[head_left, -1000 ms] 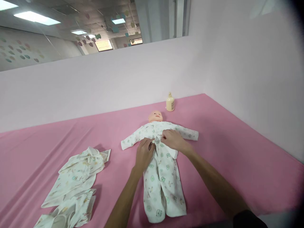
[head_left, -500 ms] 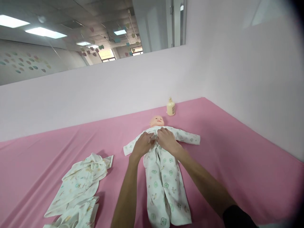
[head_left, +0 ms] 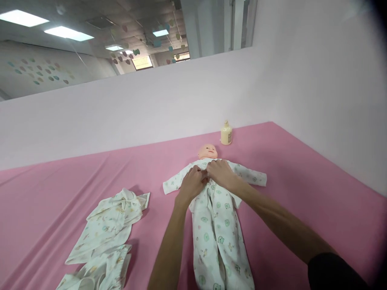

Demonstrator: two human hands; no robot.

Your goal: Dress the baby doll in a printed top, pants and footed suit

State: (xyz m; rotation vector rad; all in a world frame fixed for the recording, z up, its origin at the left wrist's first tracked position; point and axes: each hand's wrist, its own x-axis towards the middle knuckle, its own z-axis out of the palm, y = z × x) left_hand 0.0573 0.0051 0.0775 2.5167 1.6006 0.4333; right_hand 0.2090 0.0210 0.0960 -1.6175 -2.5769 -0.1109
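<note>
A baby doll (head_left: 208,151) lies on its back on a pink sheet (head_left: 145,161). It wears a white printed top (head_left: 252,176) with long sleeves spread to both sides, and matching trousers (head_left: 208,237) cover its legs. Over the chest, my left hand (head_left: 194,183) and my right hand (head_left: 220,172) meet at the front of the top. Both have their fingers bent and closed on the fabric at its centre line. The fingertips, and any fastening between them, are hidden by the hands.
To the left lie a crumpled white printed baby shirt (head_left: 111,221) and a second folded garment (head_left: 102,270). A cream pump bottle (head_left: 226,133) stands beyond the doll's head, close to the white wall (head_left: 136,117). Another wall (head_left: 326,104) borders the right side.
The whole view has shifted, so the doll and clothes appear slightly farther right. My hands stay at the top's front, with the right fingers now curled closer over the left ones.
</note>
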